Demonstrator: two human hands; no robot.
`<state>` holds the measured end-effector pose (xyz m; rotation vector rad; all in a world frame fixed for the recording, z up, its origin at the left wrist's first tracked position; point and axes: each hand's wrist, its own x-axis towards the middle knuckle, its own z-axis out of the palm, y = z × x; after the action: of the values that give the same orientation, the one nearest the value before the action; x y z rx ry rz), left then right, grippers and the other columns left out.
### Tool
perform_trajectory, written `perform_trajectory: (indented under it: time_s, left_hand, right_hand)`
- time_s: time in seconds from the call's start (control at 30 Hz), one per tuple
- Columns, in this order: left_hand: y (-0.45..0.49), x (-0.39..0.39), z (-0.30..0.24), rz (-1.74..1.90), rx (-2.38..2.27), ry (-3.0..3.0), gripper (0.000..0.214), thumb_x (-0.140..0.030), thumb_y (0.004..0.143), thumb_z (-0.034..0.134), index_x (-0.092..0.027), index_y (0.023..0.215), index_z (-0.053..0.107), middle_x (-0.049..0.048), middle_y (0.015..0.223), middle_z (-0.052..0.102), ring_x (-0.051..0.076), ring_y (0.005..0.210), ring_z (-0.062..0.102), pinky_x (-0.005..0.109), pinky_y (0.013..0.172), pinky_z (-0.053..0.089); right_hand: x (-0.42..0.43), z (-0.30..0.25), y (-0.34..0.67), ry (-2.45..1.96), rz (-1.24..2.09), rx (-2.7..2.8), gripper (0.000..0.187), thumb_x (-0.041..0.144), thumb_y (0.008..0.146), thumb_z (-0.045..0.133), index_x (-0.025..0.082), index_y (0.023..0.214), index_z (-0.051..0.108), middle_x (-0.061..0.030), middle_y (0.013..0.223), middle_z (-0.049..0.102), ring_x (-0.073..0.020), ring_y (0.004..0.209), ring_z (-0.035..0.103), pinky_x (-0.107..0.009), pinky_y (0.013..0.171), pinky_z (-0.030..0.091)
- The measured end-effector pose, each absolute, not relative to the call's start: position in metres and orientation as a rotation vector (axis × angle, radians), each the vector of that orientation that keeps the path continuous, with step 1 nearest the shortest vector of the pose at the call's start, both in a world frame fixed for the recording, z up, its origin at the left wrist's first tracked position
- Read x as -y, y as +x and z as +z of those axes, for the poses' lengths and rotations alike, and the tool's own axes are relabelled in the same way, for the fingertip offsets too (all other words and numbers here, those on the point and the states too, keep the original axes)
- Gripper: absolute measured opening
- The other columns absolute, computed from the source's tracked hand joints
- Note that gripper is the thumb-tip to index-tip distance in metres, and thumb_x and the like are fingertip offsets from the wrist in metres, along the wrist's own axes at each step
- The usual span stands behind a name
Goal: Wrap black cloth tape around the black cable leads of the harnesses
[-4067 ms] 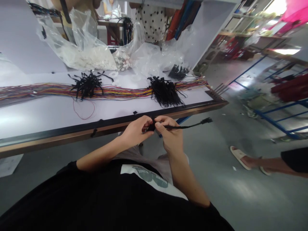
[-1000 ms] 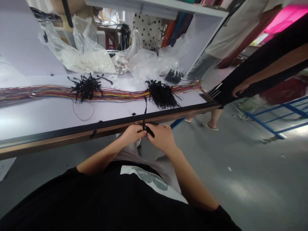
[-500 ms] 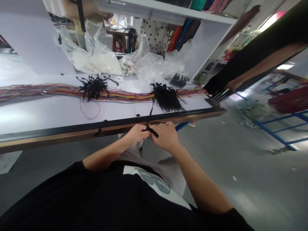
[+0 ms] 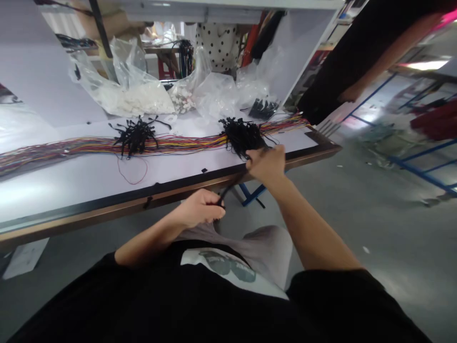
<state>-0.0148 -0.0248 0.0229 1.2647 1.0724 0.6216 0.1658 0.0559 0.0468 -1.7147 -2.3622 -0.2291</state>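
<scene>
Away from my left hand [image 4: 200,209], my right hand [image 4: 267,164] has moved beside the black pile [image 4: 243,136]; its grip I cannot tell. My left fingers clench the black cable [image 4: 231,185] stretched between.

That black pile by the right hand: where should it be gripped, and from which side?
Probably across the middle of the black pile, coming from above: its strands lie mostly side by side, running toward the bench's front edge, while the ends look loose. The coloured wires run beneath, so a low pinch might snag them.
</scene>
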Motion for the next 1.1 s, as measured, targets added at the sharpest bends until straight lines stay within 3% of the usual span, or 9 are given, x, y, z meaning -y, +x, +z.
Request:
perform_trajectory:
  time_s: [0.07, 0.17, 0.23, 0.3, 0.4, 0.57, 0.77, 0.97, 1.1]
  left_hand:
    - [-0.017, 0.029, 0.031, 0.635, -1.095, 1.329, 0.012, -0.021, 0.067, 0.053, -0.014, 0.058, 0.054, -0.0054, 0.046, 0.046, 0.004, 0.041, 0.037, 0.017, 0.041, 0.026]
    - [-0.017, 0.020, 0.039, 0.574, -1.002, 1.424, 0.014, -0.024, 0.070, 0.054, -0.013, 0.061, 0.055, -0.0047, 0.051, 0.048, 0.004, 0.045, 0.040, 0.017, 0.045, 0.031]
    - [-0.017, 0.011, 0.041, 0.494, -0.931, 1.478, 0.014, -0.024, 0.070, 0.054, -0.013, 0.061, 0.055, -0.0043, 0.051, 0.049, 0.005, 0.047, 0.041, 0.018, 0.047, 0.033]
    - [-0.016, 0.004, 0.042, 0.405, -0.924, 1.534, 0.013, -0.022, 0.068, 0.054, -0.013, 0.059, 0.054, -0.0039, 0.051, 0.049, 0.006, 0.047, 0.042, 0.018, 0.048, 0.034]
    - [-0.015, 0.000, 0.042, 0.319, -0.946, 1.603, 0.017, -0.024, 0.068, 0.054, -0.014, 0.055, 0.052, -0.0035, 0.049, 0.049, 0.007, 0.046, 0.043, 0.019, 0.047, 0.034]
    - [-0.008, 0.004, 0.031, 0.526, -1.193, 1.906, 0.029, -0.031, 0.077, 0.050, -0.015, 0.053, 0.050, -0.0020, 0.051, 0.049, 0.009, 0.050, 0.044, 0.020, 0.049, 0.031]
    - [0.003, 0.006, 0.016, 0.286, -1.696, 2.296, 0.033, -0.036, 0.085, 0.043, -0.013, 0.086, 0.066, 0.0105, 0.074, 0.066, 0.020, 0.069, 0.061, 0.026, 0.061, 0.039]
    - [0.003, 0.003, 0.003, 0.117, -1.720, 2.364, 0.032, -0.025, 0.088, 0.037, -0.008, 0.094, 0.064, 0.0188, 0.079, 0.067, 0.028, 0.080, 0.066, 0.033, 0.068, 0.044]
    - [-0.043, -0.018, 0.010, 0.268, -1.842, 2.153, 0.022, -0.022, 0.084, 0.043, -0.009, 0.083, 0.060, 0.0167, 0.074, 0.065, 0.031, 0.082, 0.064, 0.039, 0.073, 0.044]
  right_hand:
    - [-0.057, 0.055, 0.180, -1.754, -0.174, 2.269, 0.038, 0.022, 0.079, 0.042, 0.015, 0.108, 0.066, -0.0122, 0.094, 0.071, -0.0273, 0.087, 0.061, -0.047, 0.086, 0.033]
    - [-0.042, 0.057, 0.184, -1.509, 0.501, 2.178, 0.036, 0.027, 0.078, 0.046, 0.024, 0.107, 0.067, -0.0019, 0.097, 0.071, -0.0208, 0.090, 0.062, -0.037, 0.085, 0.041]
    - [-0.030, 0.051, 0.180, -1.246, 0.953, 2.148, 0.034, 0.033, 0.076, 0.053, 0.024, 0.105, 0.067, -0.0010, 0.096, 0.071, -0.0197, 0.092, 0.061, -0.033, 0.083, 0.044]
    - [-0.021, 0.042, 0.173, -1.096, 1.146, 2.042, 0.034, 0.039, 0.072, 0.059, 0.021, 0.100, 0.068, -0.0020, 0.096, 0.071, -0.0199, 0.092, 0.061, -0.032, 0.082, 0.045]
    - [-0.013, 0.032, 0.163, -1.110, 1.047, 1.838, 0.025, 0.040, 0.071, 0.061, 0.019, 0.081, 0.069, -0.0010, 0.081, 0.069, -0.0173, 0.080, 0.061, -0.030, 0.076, 0.045]
    - [-0.003, 0.033, 0.152, -1.251, 0.735, 1.695, 0.019, 0.036, 0.069, 0.062, 0.019, 0.060, 0.059, 0.0011, 0.068, 0.064, -0.0146, 0.068, 0.056, -0.028, 0.070, 0.042]
    - [0.004, 0.029, 0.141, -1.374, 0.592, 1.533, 0.031, 0.042, 0.069, 0.062, 0.020, 0.052, 0.048, 0.0032, 0.058, 0.054, -0.0130, 0.062, 0.051, -0.026, 0.064, 0.040]
    - [0.001, 0.017, 0.131, -1.372, 0.668, 1.492, 0.031, 0.043, 0.070, 0.061, 0.020, 0.053, 0.048, 0.0038, 0.056, 0.053, -0.0127, 0.059, 0.049, -0.026, 0.062, 0.039]
    - [-0.006, 0.011, 0.144, -1.348, 0.655, 1.555, 0.026, 0.044, 0.077, 0.051, 0.020, 0.077, 0.062, -0.0016, 0.079, 0.065, -0.0170, 0.077, 0.058, -0.029, 0.073, 0.043]
